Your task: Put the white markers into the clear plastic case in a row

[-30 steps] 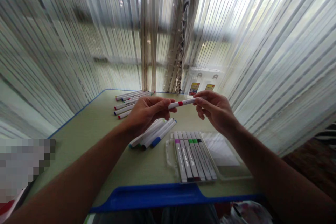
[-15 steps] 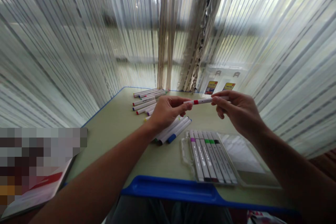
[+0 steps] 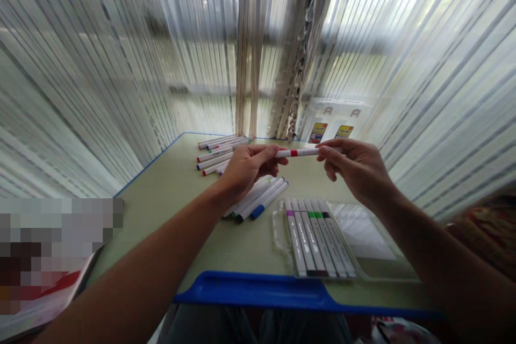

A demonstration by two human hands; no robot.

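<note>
A white marker with a red band is held level above the table between both hands. My left hand pinches its left end, and my right hand has thumb and fingers closed on its right end. Under and beyond my left hand lie loose white markers with coloured ends, partly covered by it. Closer to me is another group, among them a blue-capped marker. Below my right hand, an open clear plastic case contains a row of several markers with purple, green and black bands.
The pale green table has a blue edge with a moulded blue tray at the front. Clear packaging with yellow labels stands at the back against striped curtains. A pixelated item with a red patch lies at left.
The view has shifted slightly, so things appear a little further left. My left fingers have changed their hold on the marker's left end. Both hands still grip it.
</note>
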